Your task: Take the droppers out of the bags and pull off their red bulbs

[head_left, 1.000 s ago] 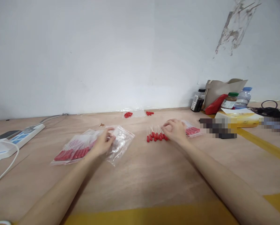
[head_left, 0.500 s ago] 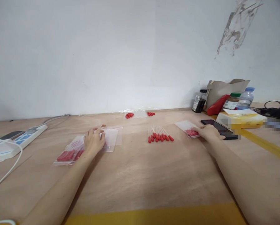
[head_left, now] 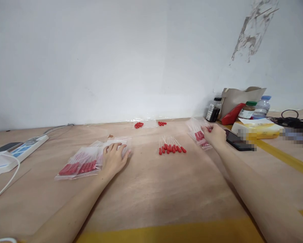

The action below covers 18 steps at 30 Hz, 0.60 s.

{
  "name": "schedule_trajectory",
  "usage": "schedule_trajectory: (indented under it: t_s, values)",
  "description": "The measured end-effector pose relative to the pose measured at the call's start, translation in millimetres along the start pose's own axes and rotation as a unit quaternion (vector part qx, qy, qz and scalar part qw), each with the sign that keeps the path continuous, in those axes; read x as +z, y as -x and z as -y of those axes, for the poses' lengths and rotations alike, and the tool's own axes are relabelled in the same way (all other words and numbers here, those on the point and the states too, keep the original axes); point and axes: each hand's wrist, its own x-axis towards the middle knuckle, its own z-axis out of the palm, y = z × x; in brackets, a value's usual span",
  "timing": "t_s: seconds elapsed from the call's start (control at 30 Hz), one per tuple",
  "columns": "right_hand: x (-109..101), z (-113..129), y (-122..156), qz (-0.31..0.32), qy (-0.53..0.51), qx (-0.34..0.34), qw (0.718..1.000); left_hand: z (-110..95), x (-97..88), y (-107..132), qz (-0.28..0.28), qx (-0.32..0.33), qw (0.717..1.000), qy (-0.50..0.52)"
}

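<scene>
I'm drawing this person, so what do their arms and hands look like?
The ungloved left hand and ungloved right hand show no rings. The bare left forearm and bare right forearm narrow toward the hands, with no sleeves, watch or bracelet visible.

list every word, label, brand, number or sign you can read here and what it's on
No text reads clearly.
White label on the dark, black-capped bottle: printed marks, too small to read.
White label on the green-lidded glass jar: too small and blurred.
Yellow-and-white box: no legible words; part is pixelated.
Clear plastic bags of red-tipped sticks: no print I can make out.
</scene>
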Motion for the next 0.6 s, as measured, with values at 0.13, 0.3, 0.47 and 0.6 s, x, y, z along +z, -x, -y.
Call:
schedule_trajectory:
  t_s: [0.13,0.3,0.47,0.6]
  values:
    - [11.2,53.1,35.3,0.173,-0.362,0.068,0.913,-15.5,-1.4,1.5,-0.040,0.027,0.995,0.092]
    - [45.0,96.1,115.9,0.344,-0.429,0.084,0.831,-32.5,-20.1,9.9,-0.044,0.113,0.967,0.226]
    - [62.4,105.8,163.8,0.437,-0.482,0.132,0.748,-47.6,-23.7,18.1,-0.030,0.236,0.928,0.288]
    - [63.6,100.8,164.4,0.489,-0.475,0.130,0.720,-56.8,-10.8,18.3,0.005,0.270,0.913,0.307]
